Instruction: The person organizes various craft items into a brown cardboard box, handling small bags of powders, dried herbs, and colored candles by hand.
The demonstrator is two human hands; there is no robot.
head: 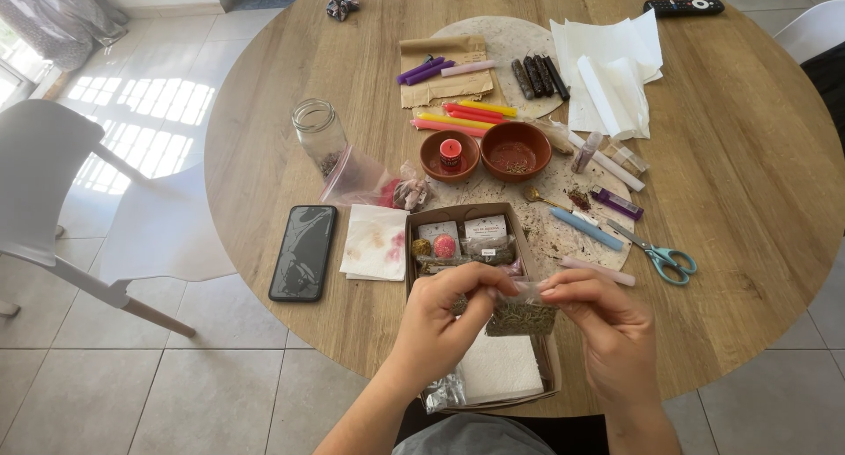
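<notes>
Both hands, the left hand (pixel 444 319) and the right hand (pixel 603 319), have their fingers pinched on the top of a small clear bag of dried herbs (pixel 521 312), held over the open cardboard box (pixel 421 217) at the desk's (pixel 748 156) 6 o'clock edge. The bag looks not yet emptied; at 12 o'clock from it, two clay bowls (pixel 515 151) wait.

Box (pixel 418 244) crowded; bowls (pixel 515 150) block ahead; bare table (pixel 748 138) right.

home: round dining table (pixel 739 156), tiled floor (pixel 132 393)
</notes>
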